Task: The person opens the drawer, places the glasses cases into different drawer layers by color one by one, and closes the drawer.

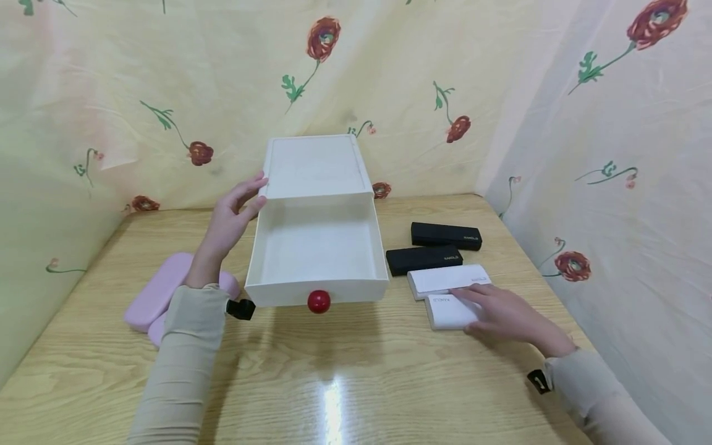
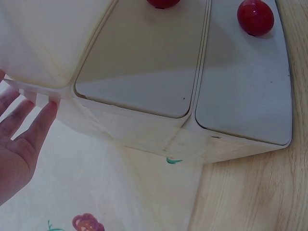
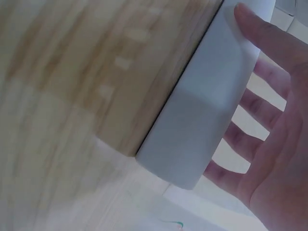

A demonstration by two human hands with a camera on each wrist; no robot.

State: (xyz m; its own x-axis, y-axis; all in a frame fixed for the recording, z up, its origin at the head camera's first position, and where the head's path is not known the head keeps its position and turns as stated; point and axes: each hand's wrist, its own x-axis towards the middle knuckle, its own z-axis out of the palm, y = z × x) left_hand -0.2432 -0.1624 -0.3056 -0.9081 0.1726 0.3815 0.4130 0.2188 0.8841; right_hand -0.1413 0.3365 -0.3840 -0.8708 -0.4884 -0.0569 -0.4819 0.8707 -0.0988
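My right hand (image 1: pixel 508 315) is at the right end of the nearer white glasses case (image 1: pixel 449 314), which lies on the table. In the right wrist view its thumb sits on the near face of the case and the other fingers reach behind. Just beyond it lies a second white glasses case (image 1: pixel 445 279). My left hand (image 1: pixel 228 219) rests its fairly straight fingers against the left side of a white drawer cabinet (image 1: pixel 317 164). The cabinet's top drawer (image 1: pixel 278 295) is pulled out by its red knob's side, its bare bottom showing.
Two black glasses cases (image 1: pixel 425 259) lie behind the white ones, right of the drawer. Lilac cases (image 1: pixel 158 290) lie on the left, partly hidden by my left forearm. Lower drawers with red knobs (image 2: pixel 255 18) are closed. Flowered cloth (image 1: pixel 233 80) surrounds the table.
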